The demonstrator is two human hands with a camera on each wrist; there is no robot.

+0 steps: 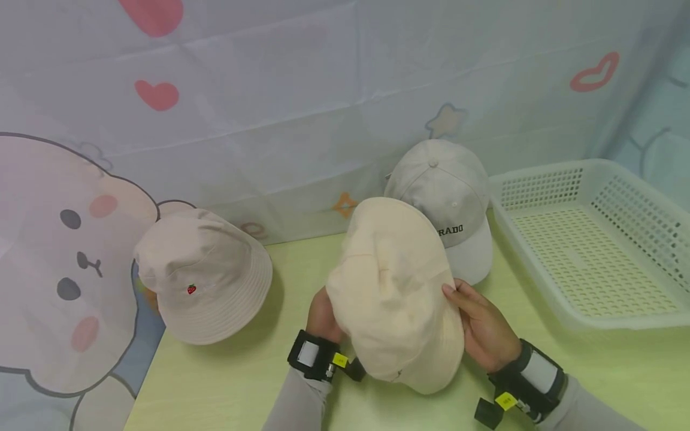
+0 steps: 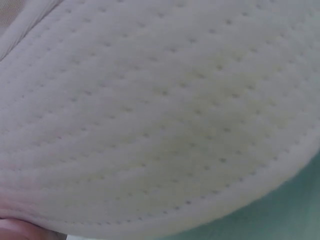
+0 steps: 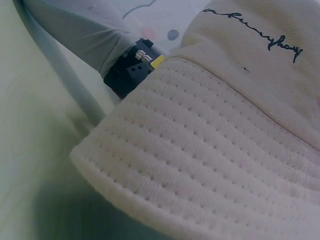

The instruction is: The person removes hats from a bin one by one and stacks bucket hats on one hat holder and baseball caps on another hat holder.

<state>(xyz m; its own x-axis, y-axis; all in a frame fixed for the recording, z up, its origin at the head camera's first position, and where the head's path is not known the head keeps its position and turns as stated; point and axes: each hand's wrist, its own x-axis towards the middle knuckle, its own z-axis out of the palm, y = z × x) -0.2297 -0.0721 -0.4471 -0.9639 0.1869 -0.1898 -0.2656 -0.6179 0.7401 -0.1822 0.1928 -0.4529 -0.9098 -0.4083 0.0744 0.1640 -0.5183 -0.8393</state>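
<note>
Right hand [image 1: 485, 329]: gripping the right edge of the cream cap [image 1: 396, 293], fingers curling over its crown.
Left hand [image 1: 322, 316]: holding the cap's left side; fingers hiding beneath it, so their curl cannot be told.
Cream cap: being held just above the green table [image 1: 232, 383], brim toward the person; dark cursive script [image 3: 255, 31] showing, unreadable.
Bucket hat [image 1: 207, 275]: lying left, bearing a small strawberry.
Grey cap [image 1: 447, 197]: sitting behind, lettered "RADO".
White basket [image 1: 636, 317]: standing right.

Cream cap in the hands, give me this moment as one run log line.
cream cap | left hand and right hand hold it above table | grey cap behind | basket right
</note>
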